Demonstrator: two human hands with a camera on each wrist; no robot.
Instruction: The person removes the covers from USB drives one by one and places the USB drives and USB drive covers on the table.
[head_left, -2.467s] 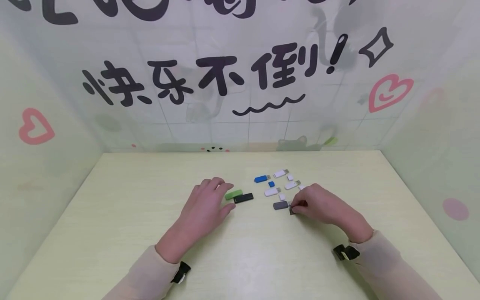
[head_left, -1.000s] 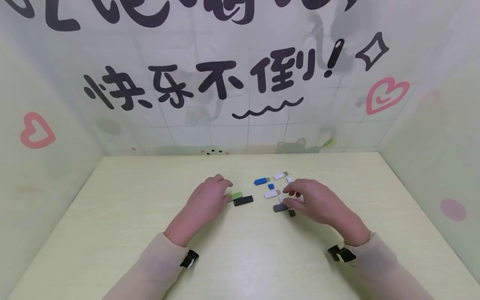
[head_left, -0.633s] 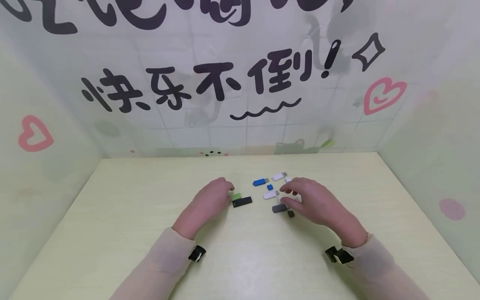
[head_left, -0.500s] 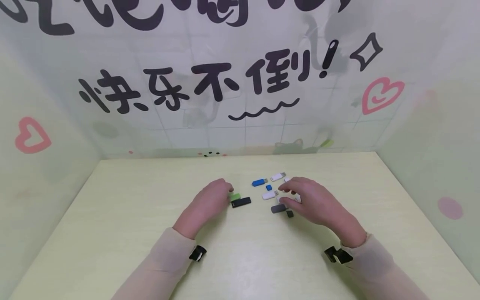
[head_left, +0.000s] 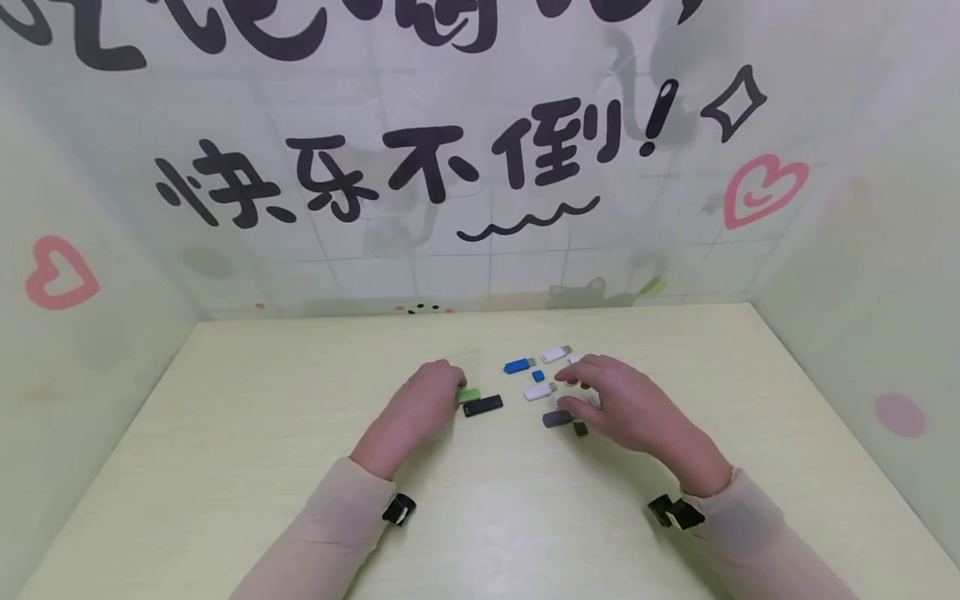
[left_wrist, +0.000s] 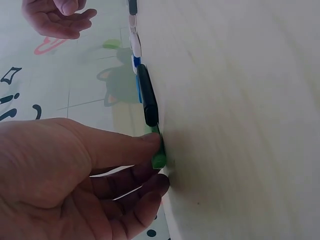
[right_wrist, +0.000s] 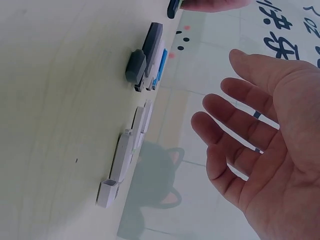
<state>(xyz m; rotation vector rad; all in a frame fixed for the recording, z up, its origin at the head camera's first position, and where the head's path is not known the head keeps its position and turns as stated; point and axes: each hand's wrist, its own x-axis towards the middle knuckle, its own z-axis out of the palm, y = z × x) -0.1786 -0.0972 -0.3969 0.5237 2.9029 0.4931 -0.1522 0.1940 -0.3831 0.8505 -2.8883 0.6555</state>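
Observation:
My left hand (head_left: pixel 420 408) pinches the near-left end of a green USB stick (head_left: pixel 468 395); in the left wrist view the thumb lies along the green stick (left_wrist: pixel 159 159). Beside it a capped black USB stick (head_left: pixel 483 406) lies on the table. My right hand (head_left: pixel 626 408) hovers with loosely bent fingers over the uncapped sticks and holds nothing. Below its thumb is a grey USB stick (head_left: pixel 557 419) with its dark cap (head_left: pixel 581 428) close by. The right hand partly covers the white sticks and caps under it.
A blue USB stick (head_left: pixel 517 367), its blue cap (head_left: pixel 537 376), and white USB sticks (head_left: pixel 555 355) lie between the hands. A white cap (right_wrist: pixel 106 193) shows in the right wrist view. Printed wall panels (head_left: pixel 420 267) border the table's back and sides.
The right hand has let go of the dark cap and lifted off to hover. My left hand has closed from loosely spread fingers to a pinch on the green USB stick.

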